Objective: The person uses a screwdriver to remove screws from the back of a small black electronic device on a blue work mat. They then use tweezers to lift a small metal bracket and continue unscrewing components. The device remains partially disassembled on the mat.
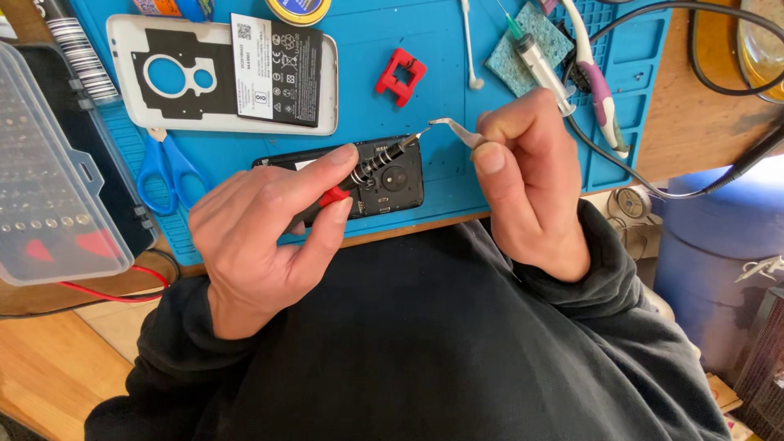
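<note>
A black phone point(396, 181) with its back removed lies on the blue work mat point(384, 65), near the mat's front edge. My left hand point(261, 237) grips a small precision screwdriver point(371, 163) with a red and black handle; its tip points up and right over the phone. My right hand point(531, 180) pinches curved metal tweezers point(453, 129), whose tip meets the screwdriver's tip just above the phone's upper right corner.
A white phone back cover point(220, 73) with a black battery lies at the mat's back left. Blue-handled scissors point(167, 167), a red plastic clip point(400, 76), a cotton swab point(471, 41), a syringe point(539, 61), a sponge, and a clear bit case point(49, 171) surround the phone. Black cables run at right.
</note>
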